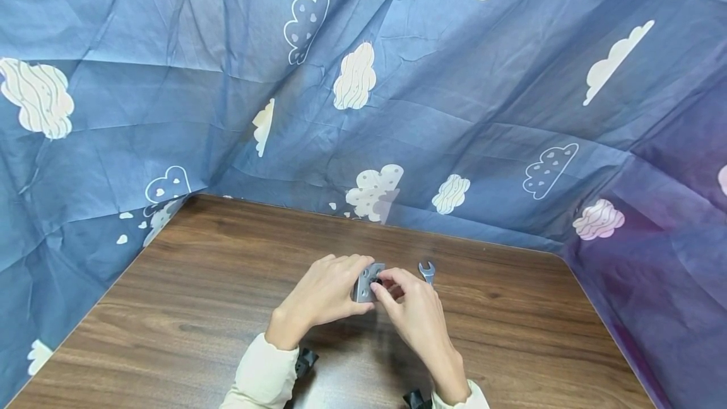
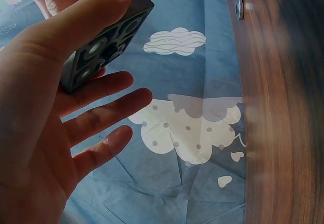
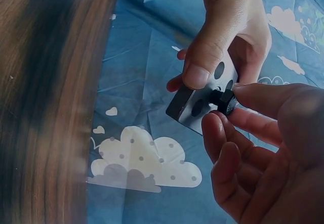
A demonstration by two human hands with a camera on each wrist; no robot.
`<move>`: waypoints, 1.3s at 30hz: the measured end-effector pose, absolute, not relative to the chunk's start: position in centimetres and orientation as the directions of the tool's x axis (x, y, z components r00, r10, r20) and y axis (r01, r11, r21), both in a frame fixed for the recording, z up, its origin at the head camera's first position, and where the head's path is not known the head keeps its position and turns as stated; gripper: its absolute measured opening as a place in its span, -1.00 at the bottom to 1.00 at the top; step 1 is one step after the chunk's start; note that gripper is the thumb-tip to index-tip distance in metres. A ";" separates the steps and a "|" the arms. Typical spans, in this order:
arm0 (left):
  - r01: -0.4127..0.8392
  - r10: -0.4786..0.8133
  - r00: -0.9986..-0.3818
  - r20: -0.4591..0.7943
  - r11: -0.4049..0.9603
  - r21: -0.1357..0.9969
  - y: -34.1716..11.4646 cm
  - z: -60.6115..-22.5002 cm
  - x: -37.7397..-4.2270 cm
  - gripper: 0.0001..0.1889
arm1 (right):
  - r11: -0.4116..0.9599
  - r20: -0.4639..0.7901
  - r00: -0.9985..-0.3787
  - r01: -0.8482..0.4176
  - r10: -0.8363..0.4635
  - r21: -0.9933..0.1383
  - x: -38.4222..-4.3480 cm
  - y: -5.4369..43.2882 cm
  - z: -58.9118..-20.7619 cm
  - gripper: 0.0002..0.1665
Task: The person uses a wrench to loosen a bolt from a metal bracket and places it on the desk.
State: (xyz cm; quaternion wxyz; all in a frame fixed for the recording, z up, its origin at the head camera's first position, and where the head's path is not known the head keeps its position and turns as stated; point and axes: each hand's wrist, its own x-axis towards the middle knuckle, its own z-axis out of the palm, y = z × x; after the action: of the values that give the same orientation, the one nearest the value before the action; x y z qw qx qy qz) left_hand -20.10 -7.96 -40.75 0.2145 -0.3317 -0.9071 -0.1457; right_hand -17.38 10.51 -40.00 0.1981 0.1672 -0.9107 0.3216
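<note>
My left hand (image 1: 329, 289) grips a grey metal block with several holes (image 1: 364, 289) by its edges, raised over the table. In the left wrist view the thumb presses along the near edge of the holed block (image 2: 129, 24), and the other fingers spread out behind it. My right hand (image 1: 413, 308) pinches a black hex bolt (image 3: 227, 102) by its head between thumb and finger. The bolt's shank meets the block's face at a hole; how deep it sits cannot be told. An open-end wrench (image 1: 427, 272) lies just beyond my right hand, its handle partly hidden.
The brown wood-grain table (image 1: 199, 308) spreads beneath both hands. A blue cloth with white clouds (image 1: 443, 100) hangs along the table's back and sides. Black straps or mounts (image 1: 305, 361) show at the wrists.
</note>
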 end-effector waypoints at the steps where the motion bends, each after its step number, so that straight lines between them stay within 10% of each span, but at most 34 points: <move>1: 0.664 0.539 -0.688 0.486 0.737 0.122 -8.0 -40.7 -20.1 -0.28 | 0.738 0.466 -0.867 -0.429 -0.175 -0.520 -17.4 10.5 -40.0 -0.84; 39: 0.664 0.535 -0.681 0.500 0.738 0.115 -8.0 -40.9 -20.2 -0.28 | 0.707 0.508 -0.822 -0.518 -0.255 -0.483 -17.2 10.6 -40.0 -0.67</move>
State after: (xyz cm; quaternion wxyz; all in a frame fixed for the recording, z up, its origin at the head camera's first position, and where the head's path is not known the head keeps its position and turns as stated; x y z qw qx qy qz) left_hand -20.18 -7.98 -40.94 0.2229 -0.3312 -0.9053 -0.1451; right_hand -17.16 10.63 -40.05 0.2068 0.2145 -0.9003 0.3173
